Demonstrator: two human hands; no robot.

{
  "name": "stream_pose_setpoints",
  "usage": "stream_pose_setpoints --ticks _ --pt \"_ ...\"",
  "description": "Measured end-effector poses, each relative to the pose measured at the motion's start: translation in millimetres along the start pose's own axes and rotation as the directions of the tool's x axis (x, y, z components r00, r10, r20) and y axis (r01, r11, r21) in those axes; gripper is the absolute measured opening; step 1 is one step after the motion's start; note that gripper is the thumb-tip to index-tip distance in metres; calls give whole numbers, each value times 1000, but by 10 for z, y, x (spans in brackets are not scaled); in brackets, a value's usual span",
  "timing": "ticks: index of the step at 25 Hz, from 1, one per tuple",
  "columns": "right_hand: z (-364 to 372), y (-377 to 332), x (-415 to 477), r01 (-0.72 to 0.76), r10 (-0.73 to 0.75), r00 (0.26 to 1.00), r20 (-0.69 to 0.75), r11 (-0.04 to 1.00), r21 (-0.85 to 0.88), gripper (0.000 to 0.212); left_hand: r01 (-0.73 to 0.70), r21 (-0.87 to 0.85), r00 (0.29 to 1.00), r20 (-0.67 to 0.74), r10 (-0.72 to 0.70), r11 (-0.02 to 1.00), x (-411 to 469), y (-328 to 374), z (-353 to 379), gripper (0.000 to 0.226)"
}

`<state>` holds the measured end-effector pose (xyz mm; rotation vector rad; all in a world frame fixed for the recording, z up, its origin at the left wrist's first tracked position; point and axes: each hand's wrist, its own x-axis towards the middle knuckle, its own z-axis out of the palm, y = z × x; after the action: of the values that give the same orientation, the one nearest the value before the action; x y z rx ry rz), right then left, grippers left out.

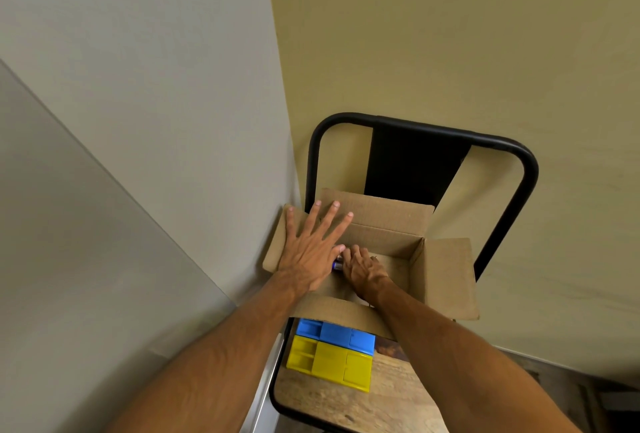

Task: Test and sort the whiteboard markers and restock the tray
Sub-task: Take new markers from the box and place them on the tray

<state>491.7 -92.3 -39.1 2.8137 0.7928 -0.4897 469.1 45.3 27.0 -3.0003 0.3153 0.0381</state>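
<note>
On the chair (329, 398), my flat left hand (308, 252) presses the box (446, 276); my right hand (363, 271) grips a marker (336, 264) inside.

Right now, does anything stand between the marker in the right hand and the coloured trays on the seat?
Yes. The right hand grips the marker inside the cardboard box; the box's near flap lies between, overlapping the blue tray's far edge. The yellow tray lies uncovered.

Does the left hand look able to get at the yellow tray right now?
Probably yes. The left hand lies flat, fingers spread, on the cardboard box flap, and the yellow tray sits uncovered on the chair seat nearer the person. The right hand grips a marker inside the box.
</note>
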Motion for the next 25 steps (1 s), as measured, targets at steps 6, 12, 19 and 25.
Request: stream_pose_setpoints --ticks 6,12,19,25 --pt "-165 1 -63 -29 32 997 -68 999 34 69 32 -32 999 -5 -32 999 -63 -38 -14 70" --pt "-332 66 -386 34 -37 973 -227 999 -16 64 71 -49 992 113 -65 996 -275 11 -114 100" --pt "-616 93 -893 228 -242 889 -388 970 -81 58 209 -142 972 134 -191 968 -672 309 -379 77" --pt "-815 27 -1334 372 -422 780 -461 906 -200 61 315 -149 945 -43 -325 937 -1123 675 -672 57"
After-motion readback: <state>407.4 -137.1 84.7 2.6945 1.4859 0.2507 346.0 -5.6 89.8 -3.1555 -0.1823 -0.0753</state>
